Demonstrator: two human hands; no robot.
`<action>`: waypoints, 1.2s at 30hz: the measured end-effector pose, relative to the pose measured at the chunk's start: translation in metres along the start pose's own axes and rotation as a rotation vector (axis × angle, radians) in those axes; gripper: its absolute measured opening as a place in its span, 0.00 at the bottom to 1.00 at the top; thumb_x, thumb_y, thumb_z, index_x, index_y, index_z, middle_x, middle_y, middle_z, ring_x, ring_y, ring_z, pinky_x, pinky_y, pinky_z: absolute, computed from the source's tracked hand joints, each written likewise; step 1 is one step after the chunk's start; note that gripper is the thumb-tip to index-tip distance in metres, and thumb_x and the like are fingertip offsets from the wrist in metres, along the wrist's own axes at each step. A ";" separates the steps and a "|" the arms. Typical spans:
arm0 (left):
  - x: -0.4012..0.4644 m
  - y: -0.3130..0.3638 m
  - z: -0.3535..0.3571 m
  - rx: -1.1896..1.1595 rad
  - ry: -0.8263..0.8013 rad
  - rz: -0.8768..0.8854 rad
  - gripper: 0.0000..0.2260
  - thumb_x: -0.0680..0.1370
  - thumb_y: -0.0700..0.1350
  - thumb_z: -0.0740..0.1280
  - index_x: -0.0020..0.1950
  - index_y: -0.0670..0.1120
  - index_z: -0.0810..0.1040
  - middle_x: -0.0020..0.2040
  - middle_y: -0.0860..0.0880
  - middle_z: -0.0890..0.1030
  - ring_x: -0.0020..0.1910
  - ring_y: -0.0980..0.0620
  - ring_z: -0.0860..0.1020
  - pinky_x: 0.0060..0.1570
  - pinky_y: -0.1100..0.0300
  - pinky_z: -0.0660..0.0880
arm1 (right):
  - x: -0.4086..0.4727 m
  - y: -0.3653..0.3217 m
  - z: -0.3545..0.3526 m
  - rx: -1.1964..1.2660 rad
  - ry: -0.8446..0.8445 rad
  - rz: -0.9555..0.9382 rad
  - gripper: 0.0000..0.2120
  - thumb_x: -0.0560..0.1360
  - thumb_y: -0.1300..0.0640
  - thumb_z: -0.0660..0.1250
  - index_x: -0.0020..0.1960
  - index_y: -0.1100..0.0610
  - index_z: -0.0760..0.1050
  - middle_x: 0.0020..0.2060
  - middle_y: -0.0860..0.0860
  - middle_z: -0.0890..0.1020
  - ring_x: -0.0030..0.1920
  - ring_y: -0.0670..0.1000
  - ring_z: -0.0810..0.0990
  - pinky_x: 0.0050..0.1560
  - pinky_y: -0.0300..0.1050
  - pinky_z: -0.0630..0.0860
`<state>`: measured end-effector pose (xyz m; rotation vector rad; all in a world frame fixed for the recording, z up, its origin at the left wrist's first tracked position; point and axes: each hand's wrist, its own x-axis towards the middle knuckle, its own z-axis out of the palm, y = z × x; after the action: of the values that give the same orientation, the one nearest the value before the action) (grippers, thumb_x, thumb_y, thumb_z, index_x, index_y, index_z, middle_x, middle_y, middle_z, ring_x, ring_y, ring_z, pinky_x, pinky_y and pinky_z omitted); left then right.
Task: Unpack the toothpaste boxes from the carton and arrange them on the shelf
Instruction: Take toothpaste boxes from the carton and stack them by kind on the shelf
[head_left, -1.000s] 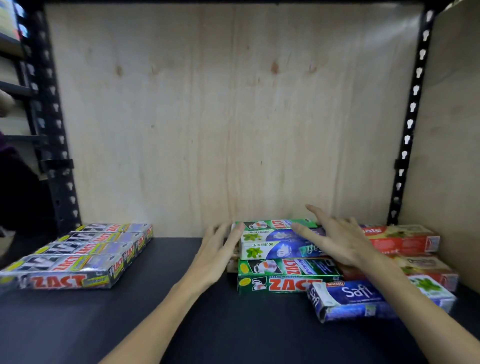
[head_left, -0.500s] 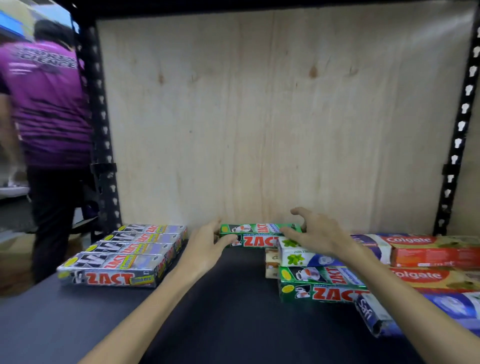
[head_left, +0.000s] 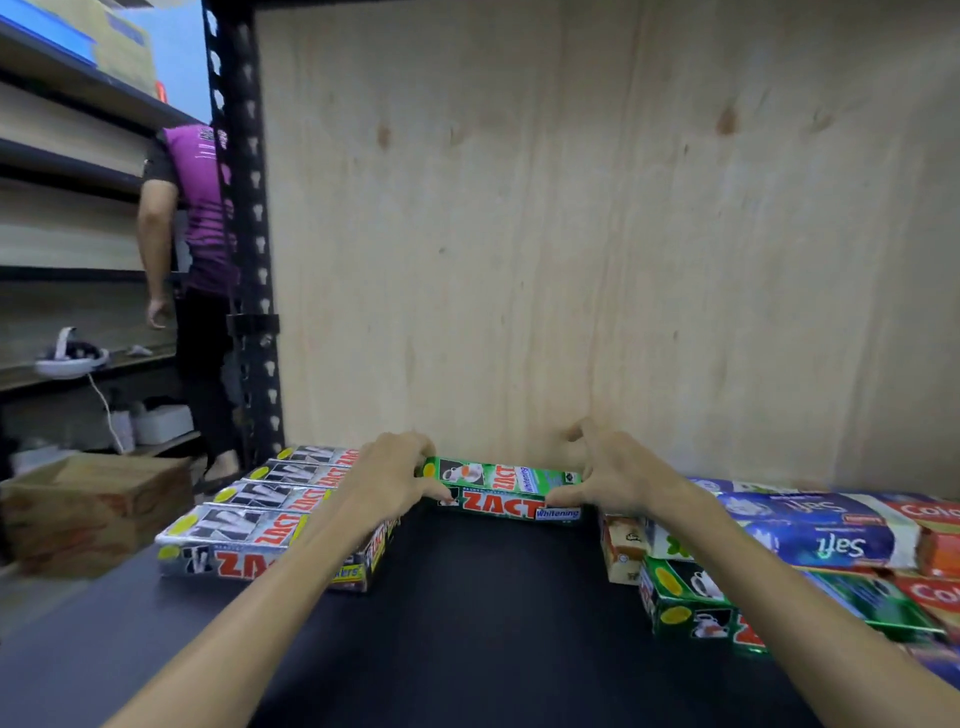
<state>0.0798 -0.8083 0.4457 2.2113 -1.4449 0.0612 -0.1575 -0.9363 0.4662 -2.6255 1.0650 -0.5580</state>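
A green Zact toothpaste box (head_left: 501, 491) lies lengthwise on the dark shelf (head_left: 483, 623), close to the plywood back wall. My left hand (head_left: 389, 480) grips its left end and my right hand (head_left: 610, 475) grips its right end, fingers curled over the top. A row of silver Zact boxes (head_left: 260, 519) lies just left of my left hand. On the right sits a loose pile of mixed boxes: blue Safi (head_left: 826, 543), another green Zact (head_left: 691, 608), red Colgate (head_left: 930, 592).
A cardboard carton (head_left: 88, 506) stands open on the floor to the left of the shelf. A person in a purple shirt (head_left: 192, 218) stands beyond the black perforated upright (head_left: 244, 234), by other shelving. The plywood wall (head_left: 571, 234) closes the back.
The green Zact box has gone left along the back wall, away from the pile, now held at both ends. The camera has turned further left, showing the carton.
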 end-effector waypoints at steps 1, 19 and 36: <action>0.002 -0.001 0.003 0.001 0.011 0.006 0.24 0.68 0.55 0.80 0.59 0.45 0.80 0.56 0.46 0.83 0.54 0.46 0.80 0.55 0.49 0.78 | 0.002 0.000 0.002 -0.035 0.009 0.005 0.37 0.69 0.43 0.78 0.69 0.56 0.65 0.63 0.52 0.76 0.61 0.53 0.75 0.56 0.47 0.68; 0.013 -0.009 -0.002 0.004 0.085 -0.021 0.22 0.68 0.45 0.82 0.59 0.40 0.81 0.57 0.44 0.82 0.53 0.47 0.80 0.52 0.59 0.75 | 0.017 -0.017 0.023 -0.527 0.200 -0.172 0.25 0.75 0.44 0.71 0.62 0.57 0.65 0.59 0.54 0.78 0.58 0.57 0.78 0.67 0.58 0.62; -0.045 0.023 -0.001 -0.319 0.249 0.150 0.34 0.69 0.53 0.80 0.73 0.50 0.72 0.58 0.52 0.79 0.57 0.54 0.77 0.53 0.69 0.70 | -0.028 -0.032 0.017 -0.372 0.495 -0.205 0.32 0.74 0.33 0.65 0.71 0.50 0.67 0.47 0.50 0.85 0.57 0.55 0.77 0.60 0.53 0.60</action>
<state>0.0403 -0.7764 0.4421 1.7707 -1.3727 0.1407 -0.1492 -0.8922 0.4556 -3.0286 1.1220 -1.2101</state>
